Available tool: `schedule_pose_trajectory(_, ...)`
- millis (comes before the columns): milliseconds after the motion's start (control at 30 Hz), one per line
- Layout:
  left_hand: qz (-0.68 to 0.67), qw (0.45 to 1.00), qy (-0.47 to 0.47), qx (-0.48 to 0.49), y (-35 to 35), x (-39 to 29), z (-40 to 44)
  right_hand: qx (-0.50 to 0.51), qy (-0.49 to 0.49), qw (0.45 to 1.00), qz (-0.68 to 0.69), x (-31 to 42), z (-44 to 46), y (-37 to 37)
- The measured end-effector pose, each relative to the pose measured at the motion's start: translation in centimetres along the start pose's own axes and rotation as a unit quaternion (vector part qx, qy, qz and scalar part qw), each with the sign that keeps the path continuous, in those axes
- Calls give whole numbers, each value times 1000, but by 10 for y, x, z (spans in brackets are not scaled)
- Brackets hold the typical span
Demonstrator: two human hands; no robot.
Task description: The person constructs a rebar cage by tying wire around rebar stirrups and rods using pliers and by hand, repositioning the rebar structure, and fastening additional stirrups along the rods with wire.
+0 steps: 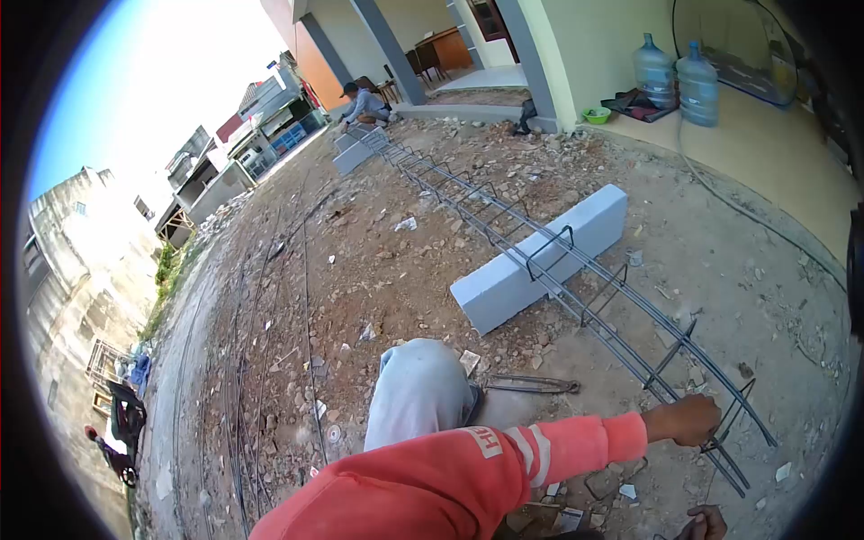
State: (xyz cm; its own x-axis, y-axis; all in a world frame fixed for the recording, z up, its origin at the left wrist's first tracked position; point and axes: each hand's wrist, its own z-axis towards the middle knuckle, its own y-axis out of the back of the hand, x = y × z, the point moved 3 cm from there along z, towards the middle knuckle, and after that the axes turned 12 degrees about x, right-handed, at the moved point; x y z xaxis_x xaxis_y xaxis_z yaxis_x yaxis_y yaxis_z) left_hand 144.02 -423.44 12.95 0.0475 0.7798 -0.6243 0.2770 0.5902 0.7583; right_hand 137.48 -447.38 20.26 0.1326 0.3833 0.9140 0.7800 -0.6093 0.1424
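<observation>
A long rebar cage (621,292) of thin steel bars and bent stirrups stretches from the lower right toward the far centre. My left hand (688,419), at the end of a red sleeve, is closed around the near end of the cage, by one of its last stirrups. Below it, at the bottom edge, my right hand (706,522) shows only in part. Its fingers are curled together; what they hold, if anything, I cannot make out. Beneath the cage lies a pale lightweight block (549,256). Pincers (531,384) with long handles rest on the ground beside my knee (416,387).
Another person (367,103) crouches at the cage's far end, by a second block (355,155). Long loose bars (238,378) lie on the rubble ground to the left. Water jugs (697,85) and a hose (720,193) are by the house. A motorbike (124,418) stands far left.
</observation>
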Motion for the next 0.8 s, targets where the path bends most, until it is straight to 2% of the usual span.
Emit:
schedule_pose_trajectory(100,-3,998,-17,-63,5,-1,3,20,16,999,19,-2,21,-22)
schedule_pose_trajectory(167,12,995,-32,-96,19,-14,-8,46,85,995,-10,5,31,-37)
schedule_pose_trajectory(233,-10,989,-71,-130,37,-31,-21,75,109,990,-48,7,37,-41)
schedule_pose_trajectory(267,-11,989,-68,-133,44,-37,-28,78,109,990,-43,9,37,-43)
schedule_pose_trajectory(333,-22,999,-37,-2,46,-45,-35,81,110,990,-41,14,34,-44)
schedule_pose_trajectory(433,-102,993,-26,-56,35,-40,-35,43,87,994,-44,14,27,-41)
schedule_pose_trajectory(500,-59,991,41,-113,26,-38,-25,8,84,996,29,-6,22,-35)
schedule_pose_trajectory(567,-63,993,56,-77,37,-43,-24,-86,170,981,35,-13,25,-42)
schedule_pose_trajectory(600,-72,996,45,-31,42,-43,-21,-117,117,986,27,-9,19,-41)
schedule_pose_trajectory(633,-42,998,-1,-43,45,-42,-18,-160,99,981,51,-14,15,-40)
schedule_pose_trajectory(667,-56,997,-43,15,47,-38,-13,-204,96,971,72,-21,13,-40)
schedule_pose_trajectory(733,-150,980,-33,124,57,-35,-11,-238,76,965,78,-29,13,-40)
schedule_pose_trajectory(800,-202,967,-38,148,56,-32,-9,-236,43,964,113,-40,14,-45)
